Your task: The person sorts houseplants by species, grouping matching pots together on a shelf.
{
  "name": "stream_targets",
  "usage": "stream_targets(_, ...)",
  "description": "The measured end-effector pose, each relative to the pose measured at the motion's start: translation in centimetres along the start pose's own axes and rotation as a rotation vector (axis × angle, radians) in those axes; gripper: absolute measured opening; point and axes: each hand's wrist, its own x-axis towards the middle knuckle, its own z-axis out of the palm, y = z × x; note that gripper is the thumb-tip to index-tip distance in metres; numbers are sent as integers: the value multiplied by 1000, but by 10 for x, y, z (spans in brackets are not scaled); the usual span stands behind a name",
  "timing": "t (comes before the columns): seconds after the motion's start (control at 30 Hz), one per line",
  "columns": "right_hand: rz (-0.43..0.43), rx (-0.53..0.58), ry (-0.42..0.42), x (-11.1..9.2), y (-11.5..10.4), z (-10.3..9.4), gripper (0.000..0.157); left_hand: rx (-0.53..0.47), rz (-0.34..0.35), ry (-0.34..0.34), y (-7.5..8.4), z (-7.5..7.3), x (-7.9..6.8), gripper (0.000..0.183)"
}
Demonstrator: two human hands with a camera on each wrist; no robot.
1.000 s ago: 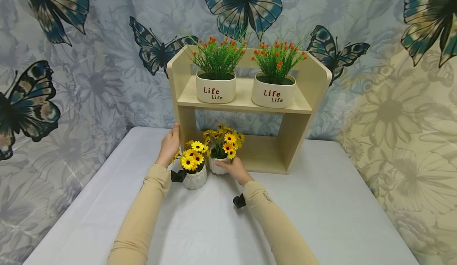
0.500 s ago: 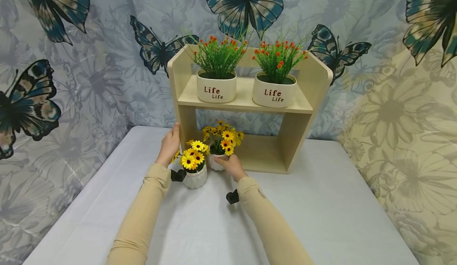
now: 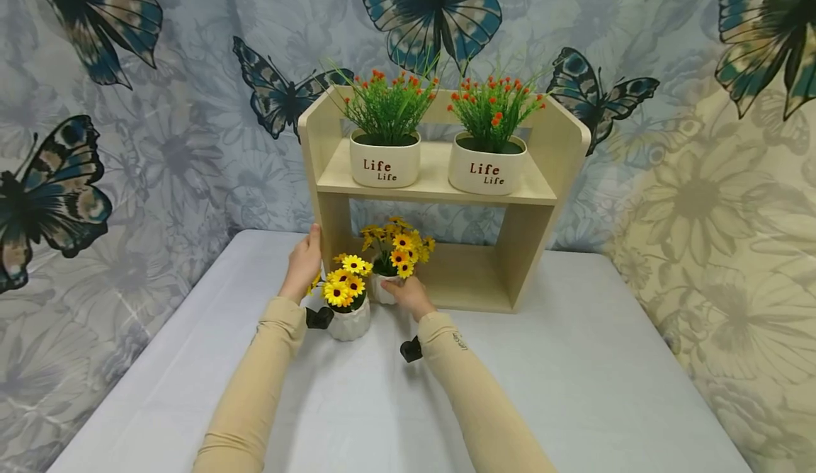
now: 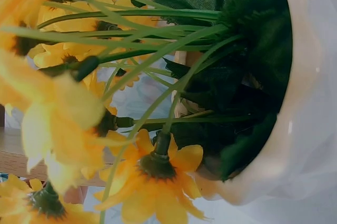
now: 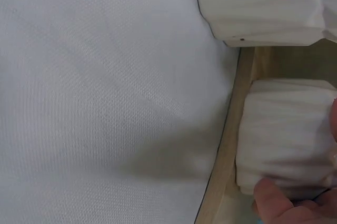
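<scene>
In the head view a two-tier wooden shelf [image 3: 421, 193] stands at the back of the table. My left hand [image 3: 301, 264] rests against its left side panel, a straight finger pointing up. My right hand [image 3: 411, 296] grips a white ribbed pot [image 3: 381, 290] of yellow daisies [image 3: 400, 246] at the left of the lower tier. The right wrist view has this pot [image 5: 284, 134] just inside the front edge [image 5: 231, 108] of the lower board, fingertips on its side. A second yellow-daisy pot [image 3: 349, 323] stands in front of the shelf; its flowers [image 4: 152, 176] fill the left wrist view.
Two white oval "Life" pots, one on the left [image 3: 385, 165] and one on the right [image 3: 487, 168], hold red-flowered greenery on the upper tier. A white cloth covers the table [image 3: 593, 381]. Butterfly-print fabric [image 3: 191, 140] hangs behind.
My right hand has moved the daisy pot slightly back and left, onto the lower tier. The left hand and the other daisy pot keep their places.
</scene>
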Motion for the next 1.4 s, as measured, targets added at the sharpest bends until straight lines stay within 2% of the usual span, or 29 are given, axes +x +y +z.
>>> stream_targets(0.2, 19, -19, 16, 2, 6, -3, 66, -14, -8, -14, -1, 5, -2, 81)
stream_targets(0.43, 23, -28, 43, 4, 13, -7, 59, -9, -29, -34, -1, 12, -1, 83)
stream_targets(0.53, -11, 13, 32, 3, 16, -8, 64, -9, -31, -38, -2, 12, -2, 83)
stream_targets(0.63, -63, 110, 4, 2, 19, -8, 77, -5, -29, -34, -3, 10, -2, 83)
stream_targets(0.7, -85, 172, 4, 2, 22, -8, 88, -2, -22, -30, -3, 9, -1, 83)
stream_targets(0.83, -97, 213, 33, 0, 29, -11, 94, -8, -8, -22, -3, 7, -1, 82)
stream_targets(0.97, -98, 230, 58, -6, 35, -11, 91, -9, 6, -15, -2, 5, 0, 81)
stream_targets(1.1, -104, 253, 62, -14, 38, -8, 80, -6, 5, -15, -2, 3, 1, 81)
stream_targets(1.23, -111, 271, 19, -23, 37, -3, 77, -5, -4, -13, -2, 2, 1, 82)
stream_targets(1.4, -165, 287, -121, -36, 26, 2, 77, -6, -6, 2, -2, 0, 3, 84)
